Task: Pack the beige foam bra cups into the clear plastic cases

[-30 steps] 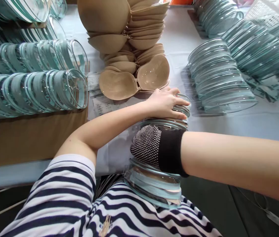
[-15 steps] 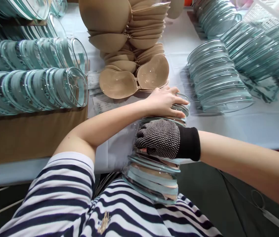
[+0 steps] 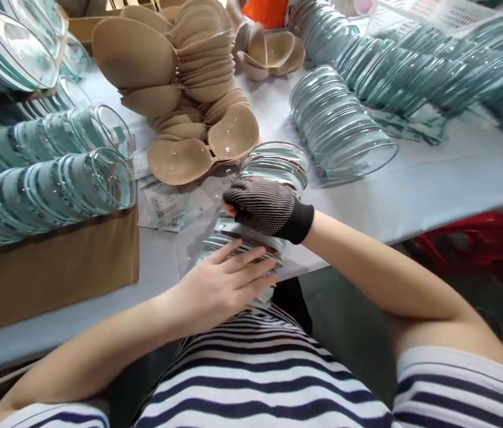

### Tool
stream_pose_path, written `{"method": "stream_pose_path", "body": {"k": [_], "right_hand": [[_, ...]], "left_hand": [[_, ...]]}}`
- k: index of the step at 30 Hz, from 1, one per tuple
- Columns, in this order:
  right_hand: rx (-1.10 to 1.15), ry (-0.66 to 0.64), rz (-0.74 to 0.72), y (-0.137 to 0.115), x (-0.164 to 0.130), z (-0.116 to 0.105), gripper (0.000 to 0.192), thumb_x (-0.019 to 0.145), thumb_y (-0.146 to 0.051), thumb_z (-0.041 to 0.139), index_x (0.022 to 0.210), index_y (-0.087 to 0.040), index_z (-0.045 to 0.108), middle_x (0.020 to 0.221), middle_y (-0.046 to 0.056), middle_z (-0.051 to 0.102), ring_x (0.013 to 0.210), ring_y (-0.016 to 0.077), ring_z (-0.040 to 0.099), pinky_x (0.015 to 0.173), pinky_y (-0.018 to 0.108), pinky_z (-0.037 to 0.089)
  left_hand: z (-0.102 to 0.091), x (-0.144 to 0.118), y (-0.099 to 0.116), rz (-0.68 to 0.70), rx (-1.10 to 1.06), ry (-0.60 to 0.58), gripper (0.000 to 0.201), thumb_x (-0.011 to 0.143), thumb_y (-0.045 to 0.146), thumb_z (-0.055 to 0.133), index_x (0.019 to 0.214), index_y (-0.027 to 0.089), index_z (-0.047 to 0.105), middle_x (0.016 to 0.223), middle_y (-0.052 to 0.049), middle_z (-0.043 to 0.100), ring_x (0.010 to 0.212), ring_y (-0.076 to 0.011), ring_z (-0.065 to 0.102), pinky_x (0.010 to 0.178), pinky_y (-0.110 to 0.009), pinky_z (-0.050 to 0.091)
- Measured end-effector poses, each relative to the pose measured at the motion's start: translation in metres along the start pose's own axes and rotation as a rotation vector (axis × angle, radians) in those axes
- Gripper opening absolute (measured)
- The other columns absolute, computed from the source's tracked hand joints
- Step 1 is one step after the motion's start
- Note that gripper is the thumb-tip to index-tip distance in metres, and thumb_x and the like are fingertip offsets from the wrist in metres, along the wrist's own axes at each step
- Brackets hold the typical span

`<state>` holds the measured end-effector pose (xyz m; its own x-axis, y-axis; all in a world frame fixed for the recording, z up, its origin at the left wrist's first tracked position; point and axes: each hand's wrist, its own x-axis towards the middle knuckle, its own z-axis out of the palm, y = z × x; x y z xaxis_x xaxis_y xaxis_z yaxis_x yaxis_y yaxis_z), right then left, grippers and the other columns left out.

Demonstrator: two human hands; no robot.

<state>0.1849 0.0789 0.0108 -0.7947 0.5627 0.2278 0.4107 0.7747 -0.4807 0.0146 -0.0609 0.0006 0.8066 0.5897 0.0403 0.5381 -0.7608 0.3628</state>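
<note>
**A:** What fills the view?

**B:** A wide surface (image 3: 433,178) under a pale cloth, seen from above by someone in a striped shirt (image 3: 260,380). It is crowded with long rows of clear plastic cases (image 3: 340,128) with teal edges, lying on their sides to the right and at the back. More of these rows (image 3: 46,190) sit on a brown cardboard box (image 3: 50,267) at the left.

**A:** And in the middle?

**B:** A heap of beige bra cups (image 3: 189,89) stands at the centre back, the nearest pair lying open. Printed paper slips (image 3: 166,205) lie on the cloth just in front of the heap.

**A:** Where are the hands?

**B:** Both are on one short stack of clear cases (image 3: 275,166) that lies at the near edge of the surface, running from the cups toward the person's body. The right hand (image 3: 262,205), in a black dotted glove, is curled over the middle of the stack, gripping it from above. The bare left hand (image 3: 222,285) rests flat with fingers spread against the near end of the stack, just above the shirt.
</note>
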Motion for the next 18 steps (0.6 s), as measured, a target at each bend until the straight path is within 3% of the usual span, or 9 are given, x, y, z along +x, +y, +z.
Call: {"method": "stream_pose_path", "body": {"k": [2,4,5,8,10,13,18], "right_hand": [[0.018,0.212,0.223,0.000,-0.036,-0.003,0.020,0.091,-0.035,0.049,0.090,-0.018,0.060,0.088,0.006,0.065,0.079,0.0162,0.057,0.079,0.029,0.043],[0.049,0.310,0.416,0.003,-0.086,0.003,0.030,0.093,-0.044,0.045,0.091,-0.017,0.059,0.085,0.008,0.065,0.077,0.0169,0.056,0.077,0.030,0.044],[0.120,0.270,0.523,0.005,-0.111,0.010,0.035,0.093,-0.048,0.045,0.089,-0.017,0.059,0.080,0.007,0.064,0.073,0.0164,0.055,0.073,0.029,0.044],[0.520,-0.042,0.731,0.006,-0.169,0.045,0.043,0.090,-0.055,0.047,0.090,-0.015,0.064,0.075,0.005,0.064,0.068,0.0163,0.057,0.065,0.029,0.046],[0.788,-0.139,0.686,0.000,-0.184,0.075,0.043,0.089,-0.051,0.052,0.107,-0.014,0.064,0.095,0.008,0.069,0.085,0.0191,0.061,0.077,0.031,0.049],[1.099,-0.103,0.537,-0.015,-0.178,0.110,0.048,0.087,-0.044,0.059,0.125,-0.015,0.058,0.117,0.009,0.065,0.106,0.0213,0.059,0.093,0.035,0.047],[1.223,0.011,0.468,-0.024,-0.159,0.131,0.045,0.083,-0.049,0.063,0.112,-0.015,0.064,0.108,0.008,0.067,0.104,0.0231,0.058,0.096,0.039,0.045]], "left_hand": [[0.009,0.001,0.007,-0.062,0.058,0.022,0.063,0.092,0.023,0.048,0.149,0.042,0.029,0.151,0.008,0.038,0.146,-0.0219,0.027,0.124,-0.052,0.023],[0.012,-0.001,0.015,-0.135,0.116,0.068,0.065,0.090,0.020,0.050,0.147,0.044,0.033,0.151,0.006,0.037,0.146,-0.0269,0.025,0.121,-0.060,0.024],[0.013,-0.003,0.019,-0.168,0.146,0.087,0.065,0.088,0.020,0.052,0.146,0.044,0.035,0.152,0.004,0.036,0.146,-0.0293,0.024,0.119,-0.063,0.025],[0.018,-0.008,0.029,-0.179,0.216,0.136,0.059,0.088,0.022,0.053,0.141,0.045,0.045,0.153,0.003,0.036,0.145,-0.0308,0.027,0.118,-0.064,0.026],[0.024,-0.010,0.031,-0.134,0.240,0.177,0.048,0.089,0.024,0.054,0.131,0.046,0.056,0.149,0.004,0.044,0.143,-0.0281,0.034,0.119,-0.061,0.025],[0.030,-0.011,0.030,-0.119,0.267,0.210,0.035,0.090,0.029,0.055,0.120,0.044,0.064,0.139,0.004,0.057,0.137,-0.0256,0.044,0.120,-0.057,0.025],[0.033,-0.007,0.029,-0.095,0.391,0.328,0.032,0.091,0.035,0.060,0.123,0.032,0.063,0.133,0.001,0.062,0.127,-0.0240,0.054,0.117,-0.049,0.029]]}}
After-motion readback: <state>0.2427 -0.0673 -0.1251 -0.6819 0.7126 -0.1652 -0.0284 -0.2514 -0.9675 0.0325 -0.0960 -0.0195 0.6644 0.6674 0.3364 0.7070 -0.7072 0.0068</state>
